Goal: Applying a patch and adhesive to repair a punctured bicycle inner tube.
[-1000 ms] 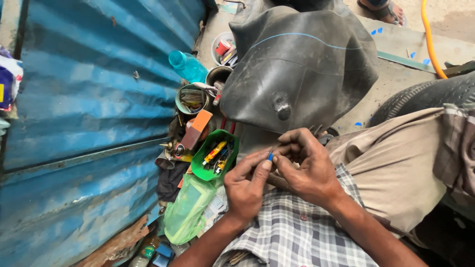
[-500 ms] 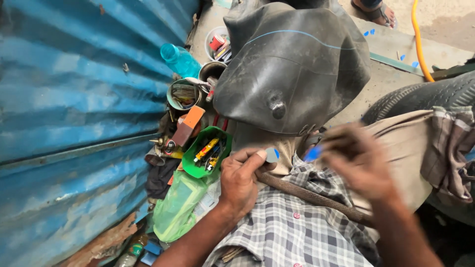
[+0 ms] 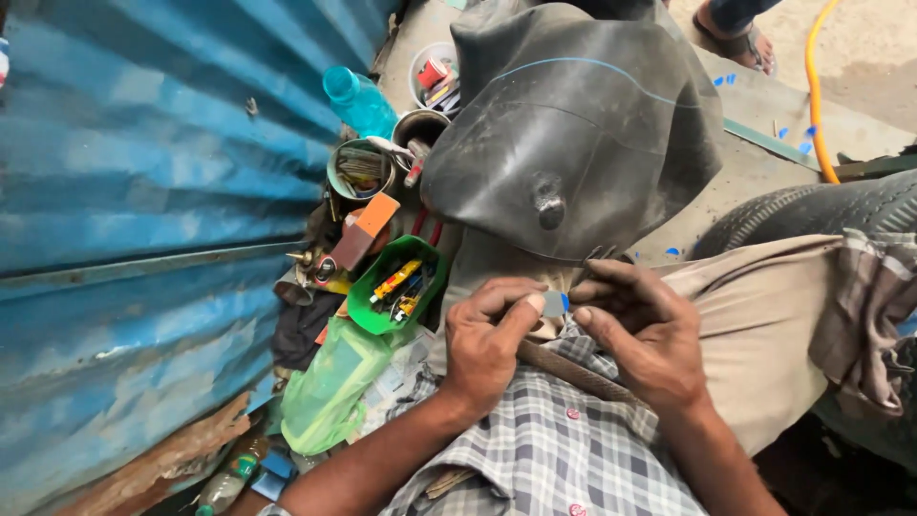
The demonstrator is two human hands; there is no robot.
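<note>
A big black rubber inner tube (image 3: 583, 124) lies folded over my lap, its round valve patch facing up. Just below it my left hand (image 3: 487, 344) and my right hand (image 3: 640, 330) meet. Between their fingertips sits a small pale patch with a blue backing (image 3: 555, 303). My left thumb and forefinger pinch it, and my right fingers touch its other edge. Both forearms rest over my checked shirt (image 3: 564, 459).
A blue corrugated metal wall (image 3: 143, 220) runs along the left. Beside it are a green tray of small tools (image 3: 394, 284), tins, a teal bottle (image 3: 358, 100) and a green plastic bag (image 3: 330, 392). A tyre (image 3: 821, 205) and an orange hose (image 3: 812, 86) lie to the right.
Half a second ago my right hand was pulled out to the right, blurred, away from the left. It has come back and both hands again meet on the small patch.
</note>
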